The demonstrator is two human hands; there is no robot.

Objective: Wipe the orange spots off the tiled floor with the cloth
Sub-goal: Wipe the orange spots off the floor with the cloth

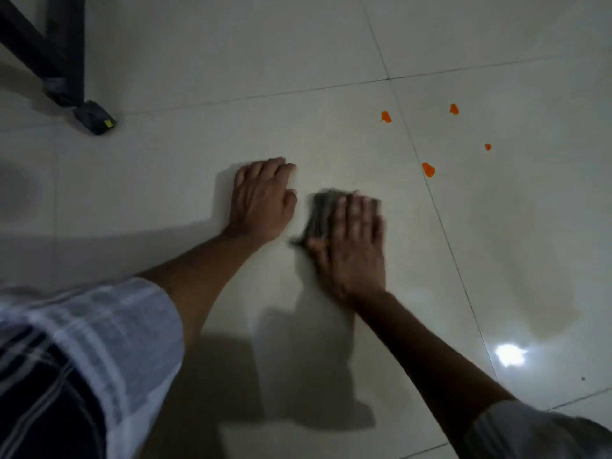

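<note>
Checked sleeve [82, 342] nearest; flat right hand [356, 246] presses grey cloth [321, 213], left hand [261, 200] splayed on glossy tile [198, 144].

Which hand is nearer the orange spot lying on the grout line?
The right hand. It presses the cloth flat, below and left of that orange spot. The left hand rests on the floor farther left, beyond the cloth.

Indoor room, probably a home. Floor [205, 54] was large glossy pale tiles with dark grout lines, reflecting a ceiling light. Dark furniture leg [68, 61] with a capped foot stood at far left.
</note>
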